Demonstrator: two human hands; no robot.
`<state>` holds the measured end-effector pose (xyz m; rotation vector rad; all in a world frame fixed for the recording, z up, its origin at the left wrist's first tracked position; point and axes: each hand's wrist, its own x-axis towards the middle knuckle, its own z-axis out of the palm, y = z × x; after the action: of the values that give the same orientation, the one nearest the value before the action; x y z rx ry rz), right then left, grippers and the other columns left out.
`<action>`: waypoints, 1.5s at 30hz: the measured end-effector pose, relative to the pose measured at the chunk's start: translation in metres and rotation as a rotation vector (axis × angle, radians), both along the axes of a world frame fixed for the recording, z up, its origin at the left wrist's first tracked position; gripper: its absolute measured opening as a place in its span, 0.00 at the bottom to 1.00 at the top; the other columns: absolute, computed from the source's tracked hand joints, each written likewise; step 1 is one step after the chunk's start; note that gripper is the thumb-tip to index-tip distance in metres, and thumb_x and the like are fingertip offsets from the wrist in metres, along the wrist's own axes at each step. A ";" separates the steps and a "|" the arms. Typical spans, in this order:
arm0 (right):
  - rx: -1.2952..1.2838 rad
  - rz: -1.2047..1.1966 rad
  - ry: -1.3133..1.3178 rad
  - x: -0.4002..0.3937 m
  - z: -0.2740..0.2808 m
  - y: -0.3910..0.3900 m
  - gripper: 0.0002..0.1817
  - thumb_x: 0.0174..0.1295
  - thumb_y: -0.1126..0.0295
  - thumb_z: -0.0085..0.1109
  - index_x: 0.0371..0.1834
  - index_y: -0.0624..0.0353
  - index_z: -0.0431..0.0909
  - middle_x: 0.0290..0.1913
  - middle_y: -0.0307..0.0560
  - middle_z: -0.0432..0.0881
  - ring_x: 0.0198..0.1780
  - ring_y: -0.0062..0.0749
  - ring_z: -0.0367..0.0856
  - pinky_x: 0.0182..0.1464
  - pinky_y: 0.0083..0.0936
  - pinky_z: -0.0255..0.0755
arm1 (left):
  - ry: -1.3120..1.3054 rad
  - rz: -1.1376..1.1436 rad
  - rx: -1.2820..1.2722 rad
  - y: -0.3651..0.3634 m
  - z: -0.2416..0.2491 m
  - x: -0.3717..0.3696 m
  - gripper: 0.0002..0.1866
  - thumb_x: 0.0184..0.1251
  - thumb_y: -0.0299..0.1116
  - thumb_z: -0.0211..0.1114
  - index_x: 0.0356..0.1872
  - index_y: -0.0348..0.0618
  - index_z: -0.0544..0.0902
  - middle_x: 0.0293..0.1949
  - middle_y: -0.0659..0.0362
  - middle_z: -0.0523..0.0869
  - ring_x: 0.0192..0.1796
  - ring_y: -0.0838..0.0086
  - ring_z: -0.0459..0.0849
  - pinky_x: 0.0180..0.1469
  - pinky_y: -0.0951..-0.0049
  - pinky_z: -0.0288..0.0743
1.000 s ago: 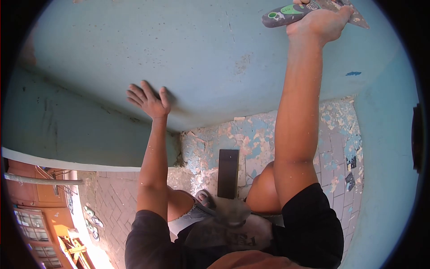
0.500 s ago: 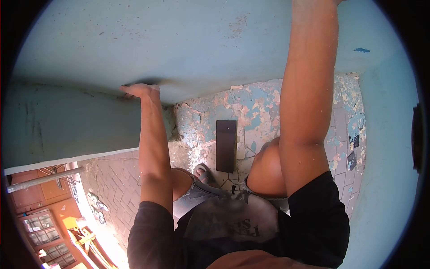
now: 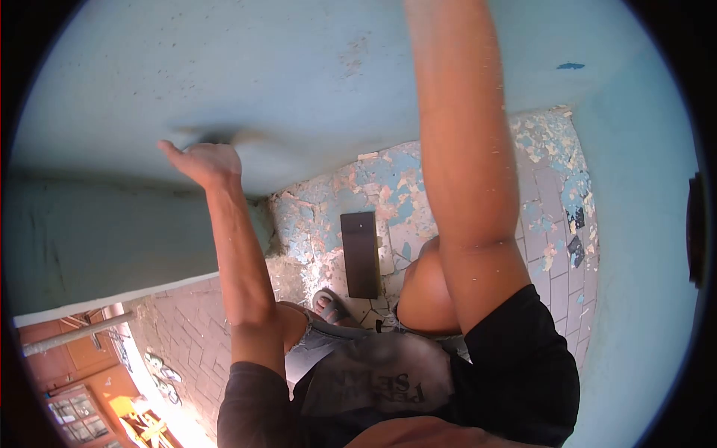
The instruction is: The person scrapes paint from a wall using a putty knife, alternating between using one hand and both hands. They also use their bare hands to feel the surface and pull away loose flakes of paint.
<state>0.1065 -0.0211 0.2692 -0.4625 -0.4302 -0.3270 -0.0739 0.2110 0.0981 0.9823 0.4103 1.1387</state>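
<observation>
My left hand (image 3: 209, 160) is at the pale blue wall (image 3: 314, 82), just above a grey-blue ledge (image 3: 112, 239). Its thumb sticks out to the side and the hand looks open; the other fingers are mostly hidden behind the palm, against a dark shadow on the wall. I see nothing held in it. My right arm (image 3: 467, 142) reaches up along the wall past the top edge, so the right hand is out of view. Pale specks dot the right arm.
A dark rectangular board (image 3: 360, 254) lies on the floor, which is strewn with peeled paint flakes (image 3: 403, 179). My sandalled foot (image 3: 328, 305) is beside it. Lower left are a metal pipe (image 3: 78, 334), footwear (image 3: 166, 377) and an orange cabinet (image 3: 112, 384). Another blue wall (image 3: 635, 246) stands at right.
My left hand has lifted off the ledge's edge and moved left on the wall, its thumb now spread. My right arm has shifted left in the view, and the view has moved slightly.
</observation>
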 end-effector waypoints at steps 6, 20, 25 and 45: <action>-0.085 0.010 -0.243 -0.004 0.000 0.008 0.30 0.84 0.42 0.34 0.53 0.63 0.70 0.34 0.40 0.71 0.19 0.19 0.70 0.19 0.15 0.66 | 0.360 0.188 0.878 -0.035 0.023 0.007 0.49 0.80 0.73 0.36 0.87 0.46 0.47 0.88 0.50 0.41 0.89 0.55 0.37 0.85 0.50 0.26; -0.128 0.057 -0.291 -0.031 0.007 0.048 0.13 0.77 0.71 0.49 0.31 0.64 0.68 0.16 0.41 0.73 0.15 0.31 0.82 0.16 0.27 0.71 | 0.840 0.354 1.604 -0.026 0.021 0.003 0.50 0.66 0.58 0.74 0.85 0.59 0.60 0.88 0.45 0.38 0.85 0.31 0.29 0.77 0.20 0.29; -0.227 0.156 -0.319 -0.030 -0.006 0.056 0.06 0.68 0.77 0.51 0.39 0.70 0.65 0.22 0.52 0.76 0.22 0.41 0.78 0.29 0.40 0.69 | 0.859 0.350 1.642 -0.028 0.048 -0.008 0.49 0.69 0.55 0.73 0.86 0.56 0.59 0.88 0.46 0.41 0.87 0.36 0.34 0.81 0.29 0.32; -0.233 0.404 -0.281 -0.011 -0.035 0.058 0.15 0.77 0.71 0.53 0.60 0.62 0.62 0.46 0.56 0.85 0.30 0.25 0.82 0.26 0.22 0.72 | 0.802 0.836 1.835 0.024 0.275 -0.001 0.43 0.75 0.63 0.59 0.86 0.64 0.56 0.88 0.49 0.42 0.88 0.44 0.34 0.83 0.35 0.27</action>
<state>0.0951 0.0368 0.2342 -0.5455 -0.8270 0.0534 -0.0747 0.2350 0.3727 3.1368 0.3182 1.7685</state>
